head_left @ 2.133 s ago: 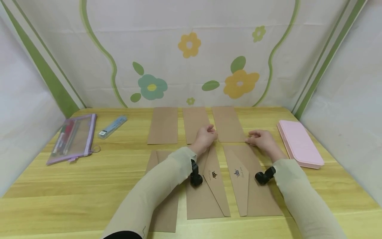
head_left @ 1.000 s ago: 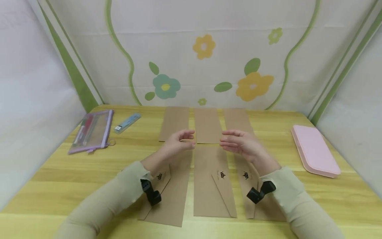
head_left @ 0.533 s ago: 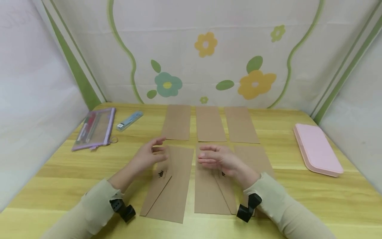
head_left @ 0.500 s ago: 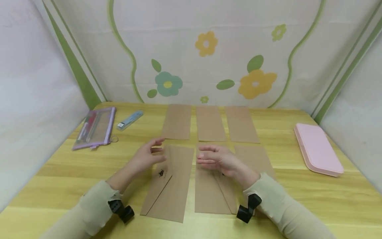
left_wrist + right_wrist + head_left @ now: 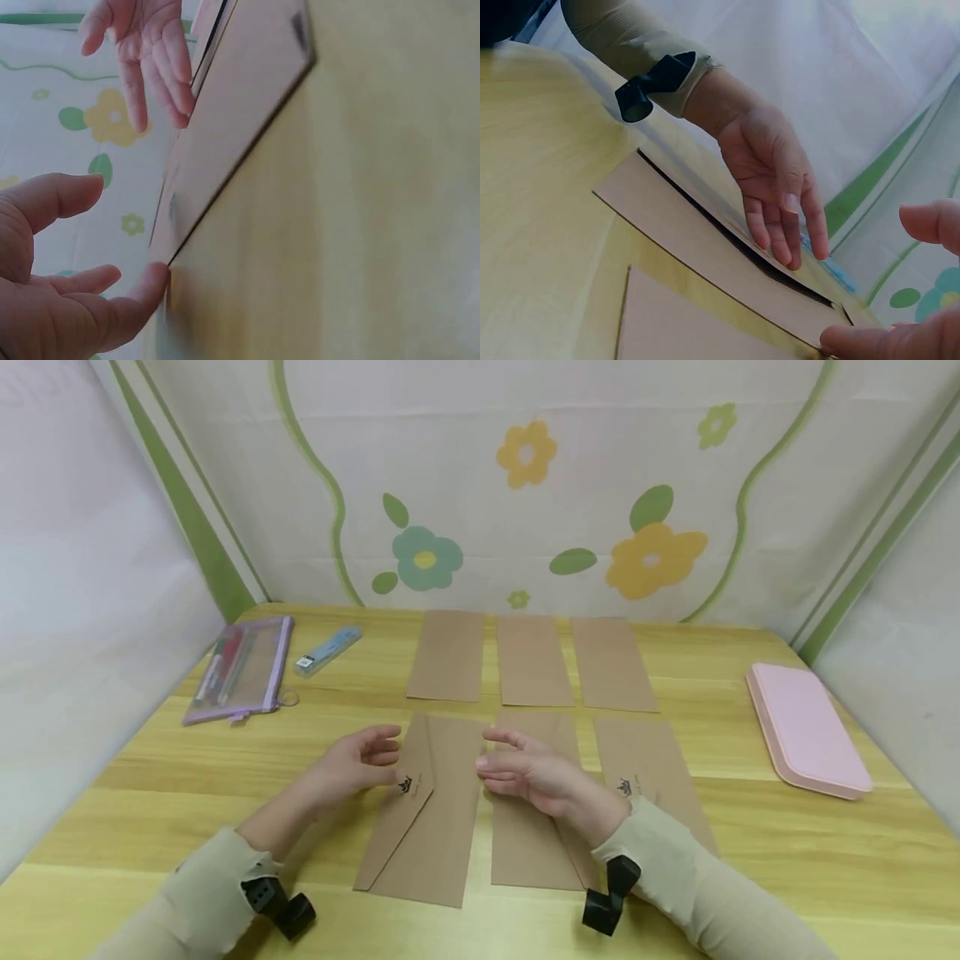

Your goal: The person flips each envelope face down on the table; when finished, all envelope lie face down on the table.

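Envelopes (image 5: 535,662) lie in two rows of three on the desk (image 5: 112,860), so we judge the laying-out all but done; what seems left is the slight slant of the near-left envelope (image 5: 446,827), which lies between our two sets of fingers, its flap towards the left ones; our left hand (image 5: 341,772) and right hand (image 5: 551,781) both have fingers loosely spread, thumbs apart from them, pinching nothing; a left fingertip appears to touch its left edge, a right fingertip its right edge; the far row lies beyond our fingertips.
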The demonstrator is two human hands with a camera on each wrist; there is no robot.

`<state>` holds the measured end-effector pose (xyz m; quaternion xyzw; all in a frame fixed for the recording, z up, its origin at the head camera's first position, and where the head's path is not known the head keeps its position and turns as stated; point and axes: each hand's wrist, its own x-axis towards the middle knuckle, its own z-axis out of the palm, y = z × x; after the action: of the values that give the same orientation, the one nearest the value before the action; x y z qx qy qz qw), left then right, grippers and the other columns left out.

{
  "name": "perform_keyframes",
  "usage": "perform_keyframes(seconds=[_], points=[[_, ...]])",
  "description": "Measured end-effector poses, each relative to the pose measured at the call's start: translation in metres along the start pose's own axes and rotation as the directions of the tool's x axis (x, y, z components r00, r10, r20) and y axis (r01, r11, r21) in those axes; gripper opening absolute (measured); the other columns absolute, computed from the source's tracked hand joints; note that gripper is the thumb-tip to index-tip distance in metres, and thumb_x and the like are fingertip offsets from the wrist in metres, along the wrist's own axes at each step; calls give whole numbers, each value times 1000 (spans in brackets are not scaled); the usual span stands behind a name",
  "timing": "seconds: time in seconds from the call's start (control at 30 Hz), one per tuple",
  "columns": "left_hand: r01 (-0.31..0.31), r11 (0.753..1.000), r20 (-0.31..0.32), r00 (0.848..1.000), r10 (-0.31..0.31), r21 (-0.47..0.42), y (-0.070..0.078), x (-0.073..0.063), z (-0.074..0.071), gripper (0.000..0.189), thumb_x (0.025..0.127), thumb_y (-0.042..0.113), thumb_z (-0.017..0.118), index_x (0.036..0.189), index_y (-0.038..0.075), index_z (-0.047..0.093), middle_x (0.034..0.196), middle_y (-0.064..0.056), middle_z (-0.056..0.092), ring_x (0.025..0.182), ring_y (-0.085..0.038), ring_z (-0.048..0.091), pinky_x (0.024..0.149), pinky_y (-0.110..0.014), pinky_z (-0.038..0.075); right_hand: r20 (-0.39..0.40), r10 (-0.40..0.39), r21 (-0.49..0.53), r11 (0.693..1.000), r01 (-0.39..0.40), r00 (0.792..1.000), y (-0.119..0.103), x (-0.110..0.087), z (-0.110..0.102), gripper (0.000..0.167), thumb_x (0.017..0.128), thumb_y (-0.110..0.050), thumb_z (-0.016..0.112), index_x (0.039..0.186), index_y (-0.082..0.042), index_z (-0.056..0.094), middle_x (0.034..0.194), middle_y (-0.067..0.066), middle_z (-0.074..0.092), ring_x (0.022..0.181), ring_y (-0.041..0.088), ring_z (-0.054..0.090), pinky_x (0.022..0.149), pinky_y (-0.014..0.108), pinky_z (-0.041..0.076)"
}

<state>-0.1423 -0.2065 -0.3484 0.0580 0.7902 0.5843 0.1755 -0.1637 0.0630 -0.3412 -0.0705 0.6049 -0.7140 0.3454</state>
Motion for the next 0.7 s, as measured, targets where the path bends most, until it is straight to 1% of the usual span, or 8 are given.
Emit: perform_keyframes(seconds=[0.1,0.2,0.3,0.37,0.43,0.53,0.63,0.7], points=[[16,999,0,1000,-16,-31,-2,0,2,67,85,5,62,140,-7,27,139,-28,35,127,-39,37,103,-41,38,1,-10,-15,1000,10,1000,3,3,3,71,85,-2,55,144,3,18,146,29,20,131,40,32,107,48,29],[32,997,-34,999,-34,-66,-6,1,3,64,85,4,60,139,-9,29,139,-28,36,127,-37,38,101,-34,41,-3,-21,-34,999,21,1000,6,6,5,70,84,0,55,143,4,18,148,29,19,133,39,29,108,47,28],[32,992,-80,996,-42,-123,-7,2,2,59,86,1,57,137,-12,30,136,-29,39,123,-34,42,93,-22,44,-11,-18,-50,999,18,1000,7,10,8,69,84,2,56,143,5,19,148,28,18,135,38,26,108,46,28],[34,987,-109,993,-52,-160,-9,2,1,56,86,-1,54,136,-13,31,134,-30,40,119,-30,46,88,-17,46,-8,-19,-67,998,18,1000,8,11,10,70,83,2,57,142,5,19,149,28,17,136,37,24,108,45,28],[37,978,-127,990,-64,-208,-10,2,1,55,87,-3,53,136,-14,30,133,-30,39,115,-24,48,86,-15,46,-7,-21,-79,997,20,1000,8,13,11,72,82,2,58,143,5,19,150,26,16,137,35,22,108,45,28],[36,969,-158,984,-77,-246,-12,2,1,55,86,-5,53,136,-14,30,134,-30,39,110,-16,50,86,-15,46,-17,-35,-93,995,33,999,9,15,13,73,81,2,59,142,5,20,150,25,17,137,35,22,108,45,27],[21,966,-193,978,-73,-256,-13,3,2,55,86,-5,53,135,-14,31,133,-29,39,104,-9,51,85,-14,46,-30,-42,-92,995,40,999,10,19,16,74,80,2,60,142,5,21,150,24,17,137,35,21,109,45,26],[9,964,-222,973,-70,-265,-14,3,2,54,86,-6,53,135,-15,32,129,-27,44,100,-5,52,84,-13,47,-31,-47,-88,995,44,998,11,21,18,74,80,3,60,142,5,21,151,25,15,138,35,20,109,45,25]])
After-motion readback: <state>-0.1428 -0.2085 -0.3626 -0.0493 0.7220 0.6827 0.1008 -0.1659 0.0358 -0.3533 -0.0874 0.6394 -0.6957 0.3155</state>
